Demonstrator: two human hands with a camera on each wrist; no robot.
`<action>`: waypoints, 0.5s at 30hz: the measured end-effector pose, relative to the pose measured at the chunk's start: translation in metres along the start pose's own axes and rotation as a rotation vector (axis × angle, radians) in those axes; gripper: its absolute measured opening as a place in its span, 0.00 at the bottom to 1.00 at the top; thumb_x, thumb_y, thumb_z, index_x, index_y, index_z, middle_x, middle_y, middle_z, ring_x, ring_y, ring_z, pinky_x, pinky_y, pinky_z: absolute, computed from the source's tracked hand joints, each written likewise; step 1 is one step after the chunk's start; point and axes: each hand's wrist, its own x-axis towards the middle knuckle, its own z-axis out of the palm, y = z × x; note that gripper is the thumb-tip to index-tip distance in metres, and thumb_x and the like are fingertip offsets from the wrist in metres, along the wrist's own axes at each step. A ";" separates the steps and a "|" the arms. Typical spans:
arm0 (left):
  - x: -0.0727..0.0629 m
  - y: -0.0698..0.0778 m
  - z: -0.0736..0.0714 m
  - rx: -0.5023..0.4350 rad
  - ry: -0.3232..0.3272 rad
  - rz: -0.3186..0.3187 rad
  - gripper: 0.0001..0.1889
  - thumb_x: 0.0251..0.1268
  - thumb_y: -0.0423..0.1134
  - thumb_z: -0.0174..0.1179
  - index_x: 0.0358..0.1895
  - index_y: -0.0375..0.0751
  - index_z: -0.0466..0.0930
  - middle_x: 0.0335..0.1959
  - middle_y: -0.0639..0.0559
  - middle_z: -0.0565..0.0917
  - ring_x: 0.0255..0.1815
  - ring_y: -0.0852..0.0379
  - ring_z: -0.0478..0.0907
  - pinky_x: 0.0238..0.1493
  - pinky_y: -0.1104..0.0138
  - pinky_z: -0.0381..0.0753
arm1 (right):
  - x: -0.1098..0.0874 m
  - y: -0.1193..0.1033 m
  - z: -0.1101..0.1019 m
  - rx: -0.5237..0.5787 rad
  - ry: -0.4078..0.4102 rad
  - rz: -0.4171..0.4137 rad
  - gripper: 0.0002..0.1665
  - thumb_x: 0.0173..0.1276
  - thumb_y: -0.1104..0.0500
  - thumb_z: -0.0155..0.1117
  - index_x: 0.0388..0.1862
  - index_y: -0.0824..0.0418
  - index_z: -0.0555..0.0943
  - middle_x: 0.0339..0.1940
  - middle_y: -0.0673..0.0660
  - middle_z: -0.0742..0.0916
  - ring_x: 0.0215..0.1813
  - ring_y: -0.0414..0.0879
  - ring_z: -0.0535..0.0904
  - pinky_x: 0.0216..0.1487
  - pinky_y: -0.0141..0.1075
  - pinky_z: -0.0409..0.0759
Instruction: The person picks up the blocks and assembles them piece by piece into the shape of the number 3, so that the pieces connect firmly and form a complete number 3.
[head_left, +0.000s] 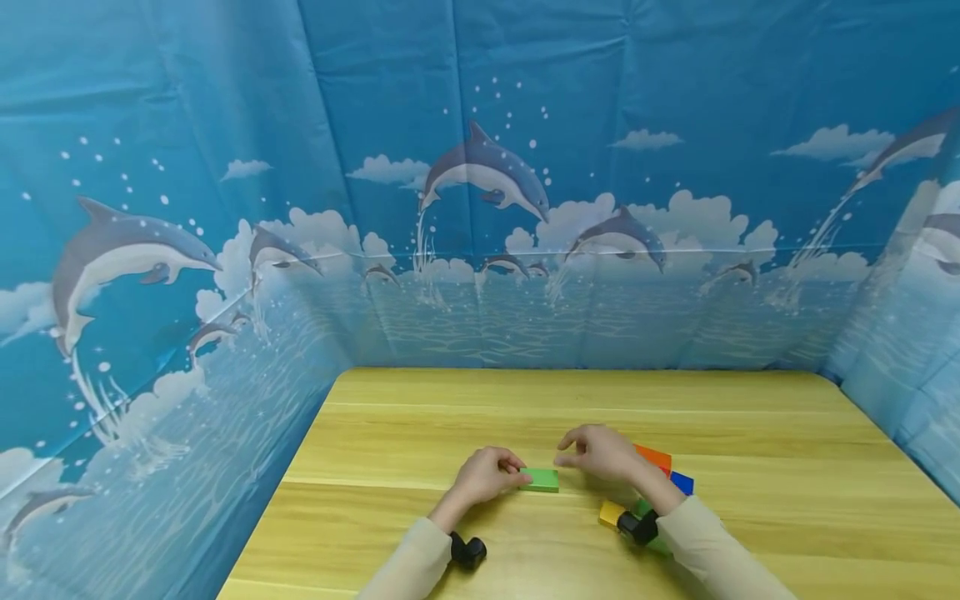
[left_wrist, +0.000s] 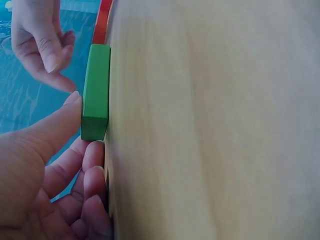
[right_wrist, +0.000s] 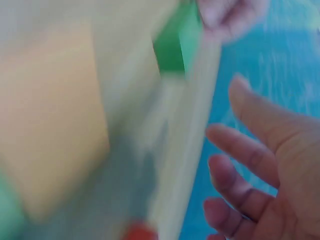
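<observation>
A flat green rectangular block lies on the wooden table. My left hand pinches its left end, with the thumb on one face of the green block and the fingertips at its near end in the left wrist view. To the right of the block, my right hand hovers with nothing in it. Its fingers are loosely bent and the thumb stands apart, as the right hand shows in the right wrist view. That view is blurred.
Beside the right forearm lie an orange-red block, a blue block and a yellow block. More green pieces are partly hidden under the right wrist. A dolphin-print cloth hangs behind the table's far edge.
</observation>
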 end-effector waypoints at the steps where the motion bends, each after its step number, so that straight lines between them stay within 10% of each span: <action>1: 0.000 0.000 0.000 -0.008 0.002 0.001 0.10 0.57 0.50 0.68 0.35 0.49 0.86 0.24 0.65 0.78 0.23 0.66 0.72 0.28 0.68 0.71 | 0.000 0.006 -0.007 -0.016 0.033 0.021 0.19 0.62 0.47 0.67 0.44 0.59 0.85 0.23 0.46 0.78 0.22 0.40 0.69 0.23 0.36 0.68; 15: -0.002 -0.006 0.002 -0.022 0.026 -0.010 0.10 0.57 0.51 0.68 0.36 0.51 0.85 0.25 0.66 0.77 0.25 0.66 0.72 0.30 0.68 0.71 | -0.022 0.066 -0.031 -0.095 0.071 0.216 0.15 0.61 0.45 0.68 0.33 0.56 0.85 0.28 0.47 0.82 0.29 0.42 0.74 0.30 0.40 0.73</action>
